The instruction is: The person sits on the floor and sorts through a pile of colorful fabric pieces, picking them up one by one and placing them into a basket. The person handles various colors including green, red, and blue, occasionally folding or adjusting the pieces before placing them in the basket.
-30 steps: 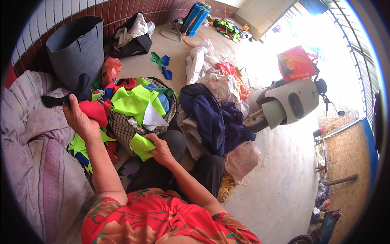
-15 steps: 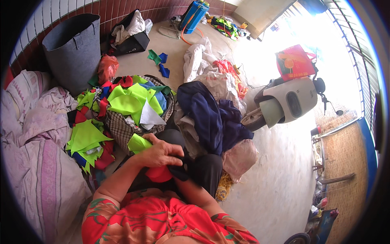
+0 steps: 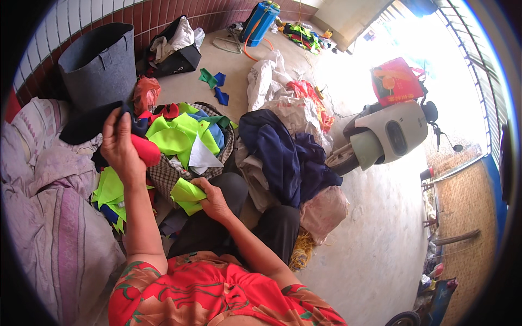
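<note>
My left hand (image 3: 124, 149) is raised at the left, its fingers closed on a dark cloth piece (image 3: 89, 124) and a red cloth piece (image 3: 145, 151) that sticks out at the palm side. Over my lap, my right hand (image 3: 215, 201) pinches a folded lime-green cloth piece (image 3: 187, 195). Just beyond it stands a checked fabric bag (image 3: 163, 178), heaped with lime, white, blue and red scraps (image 3: 179, 133). More lime scraps (image 3: 110, 190) lie on a pile left of the bag, partly hidden by my left forearm.
A grey fabric bin (image 3: 98, 68) stands at the back left, above pale bundled cloth (image 3: 60, 217). Navy cloth (image 3: 277, 152) lies right of my knees. Farther right is a parked scooter (image 3: 394, 133). A blue sprayer tank (image 3: 261, 24) is against the far wall.
My hands were together over my lap. The left has swung up and left, carrying the dark and red cloth pieces. The right hand has come into sight, holding the lime-green piece.
</note>
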A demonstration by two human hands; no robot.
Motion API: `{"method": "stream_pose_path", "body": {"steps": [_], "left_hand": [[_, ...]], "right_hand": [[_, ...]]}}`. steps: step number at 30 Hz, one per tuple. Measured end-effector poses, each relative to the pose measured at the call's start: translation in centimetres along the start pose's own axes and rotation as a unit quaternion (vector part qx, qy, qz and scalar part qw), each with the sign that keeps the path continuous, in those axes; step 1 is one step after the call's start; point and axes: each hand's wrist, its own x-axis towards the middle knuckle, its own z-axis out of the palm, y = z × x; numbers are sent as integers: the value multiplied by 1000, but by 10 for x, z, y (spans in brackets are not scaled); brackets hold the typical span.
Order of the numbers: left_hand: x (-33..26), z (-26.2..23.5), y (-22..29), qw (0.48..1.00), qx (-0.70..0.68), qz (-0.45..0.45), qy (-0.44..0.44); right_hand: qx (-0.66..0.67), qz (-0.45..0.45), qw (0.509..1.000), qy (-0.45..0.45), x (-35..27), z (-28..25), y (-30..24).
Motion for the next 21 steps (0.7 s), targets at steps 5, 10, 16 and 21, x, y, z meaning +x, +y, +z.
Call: {"method": "stream_pose_path", "body": {"steps": [5, 10, 16, 21], "left_hand": [[-98, 11, -29, 603, 27, -145, -784], [-147, 6, -20, 503, -12, -152, -851], [-98, 7, -15, 756, -66, -281, -588], [-65, 0, -15, 893, 19, -137, -428]], "right_hand": [[7, 26, 999, -30, -3, 0, 7], [31, 29, 999, -11, -17, 7, 30], [65, 69, 995, -5, -23, 13, 41], [-40, 24, 999, -27, -3, 3, 23]]}}
